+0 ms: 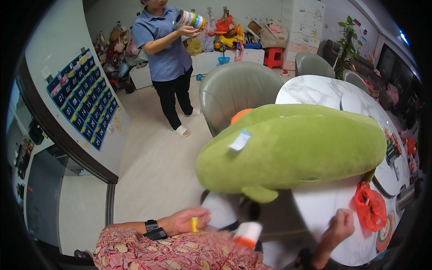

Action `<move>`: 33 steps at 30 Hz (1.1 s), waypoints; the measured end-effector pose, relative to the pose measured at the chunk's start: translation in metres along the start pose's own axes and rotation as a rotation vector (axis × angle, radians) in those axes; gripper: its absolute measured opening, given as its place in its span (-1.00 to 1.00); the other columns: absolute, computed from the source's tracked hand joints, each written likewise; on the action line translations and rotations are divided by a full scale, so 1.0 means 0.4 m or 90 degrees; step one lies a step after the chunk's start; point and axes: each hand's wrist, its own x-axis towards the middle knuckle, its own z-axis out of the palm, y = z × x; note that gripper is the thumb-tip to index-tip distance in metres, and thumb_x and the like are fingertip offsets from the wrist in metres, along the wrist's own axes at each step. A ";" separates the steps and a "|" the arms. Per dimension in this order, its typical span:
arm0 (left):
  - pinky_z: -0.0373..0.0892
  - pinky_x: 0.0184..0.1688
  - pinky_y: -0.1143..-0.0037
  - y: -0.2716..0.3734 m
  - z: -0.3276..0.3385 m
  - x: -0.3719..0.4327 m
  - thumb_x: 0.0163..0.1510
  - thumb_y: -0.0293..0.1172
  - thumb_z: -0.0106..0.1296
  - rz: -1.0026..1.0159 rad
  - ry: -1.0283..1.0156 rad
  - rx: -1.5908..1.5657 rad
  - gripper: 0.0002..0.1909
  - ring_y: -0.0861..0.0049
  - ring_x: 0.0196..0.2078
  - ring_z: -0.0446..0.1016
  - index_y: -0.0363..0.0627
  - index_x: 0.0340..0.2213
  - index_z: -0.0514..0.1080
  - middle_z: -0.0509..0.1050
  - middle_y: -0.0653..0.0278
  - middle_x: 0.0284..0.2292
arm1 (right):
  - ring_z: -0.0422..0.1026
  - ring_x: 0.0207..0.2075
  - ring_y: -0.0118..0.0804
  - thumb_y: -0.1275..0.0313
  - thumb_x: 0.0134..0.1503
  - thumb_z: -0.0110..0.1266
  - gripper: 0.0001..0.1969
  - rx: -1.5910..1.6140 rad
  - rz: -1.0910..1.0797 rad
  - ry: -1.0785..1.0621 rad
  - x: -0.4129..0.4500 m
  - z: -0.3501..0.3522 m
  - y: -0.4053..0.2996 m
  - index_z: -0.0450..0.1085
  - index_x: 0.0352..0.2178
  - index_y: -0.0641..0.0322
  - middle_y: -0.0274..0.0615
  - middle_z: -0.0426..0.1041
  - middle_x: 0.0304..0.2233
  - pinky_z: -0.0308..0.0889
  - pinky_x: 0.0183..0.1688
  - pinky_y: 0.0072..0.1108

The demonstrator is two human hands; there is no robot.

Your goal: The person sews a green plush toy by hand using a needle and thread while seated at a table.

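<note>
A large green plush toy lies across the edge of the marble-look table, with a small white tag on its side. In front of its near left end is my left hand, fingers curled around a small yellow cylinder, perhaps a thread spool. My right hand is closed near the table edge, left of a red plastic bag; whether it pinches anything thin cannot be seen. A white spool-like object with an orange end sits at my patterned clothing, between the hands, slightly blurred.
A person in a blue shirt stands beyond, holding a large can. A grey chair is behind the plush toy. Jars stand on the table's right side. A numbered pocket chart hangs on the left wall.
</note>
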 end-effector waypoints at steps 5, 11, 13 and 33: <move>0.27 -0.45 0.57 -0.014 0.003 -0.017 0.07 -0.35 -0.14 0.007 0.155 -0.067 -0.84 0.58 -0.56 0.27 -0.18 -0.36 0.31 0.35 0.27 -0.50 | -0.02 -0.78 -0.70 0.59 -0.03 -0.07 -0.87 -0.032 -0.022 0.024 0.003 -0.029 0.003 0.22 -0.64 0.28 -0.48 0.09 -0.78 -0.17 -0.75 -0.81; 0.26 -0.46 0.63 -0.026 -0.005 -0.016 0.08 -0.34 -0.14 -0.018 0.195 -0.115 -0.83 0.62 -0.55 0.25 -0.15 -0.30 0.24 0.28 0.34 -0.53 | -0.03 -0.76 -0.70 0.54 0.00 -0.06 -0.84 -0.025 0.005 0.077 0.011 -0.070 0.012 0.20 -0.65 0.25 -0.49 0.05 -0.77 -0.18 -0.73 -0.80; 0.26 -0.47 0.65 -0.027 0.008 -0.012 0.09 -0.33 -0.14 -0.015 0.206 -0.090 -0.82 0.64 -0.55 0.24 -0.15 -0.30 0.23 0.26 0.35 -0.53 | -0.04 -0.75 -0.70 0.52 0.01 -0.06 -0.83 -0.029 -0.001 0.085 0.012 -0.084 0.011 0.18 -0.65 0.23 -0.48 0.05 -0.77 -0.18 -0.72 -0.79; 0.24 -0.50 0.53 -0.007 0.093 -0.004 0.08 -0.32 -0.12 -0.034 0.340 -0.115 -0.83 0.63 -0.61 0.23 -0.09 -0.30 0.22 0.28 0.34 -0.57 | -0.06 -0.74 -0.72 0.54 0.06 -0.08 -0.85 -0.002 -0.022 0.144 0.041 -0.122 0.026 0.22 -0.60 0.22 -0.47 0.05 -0.72 -0.16 -0.73 -0.83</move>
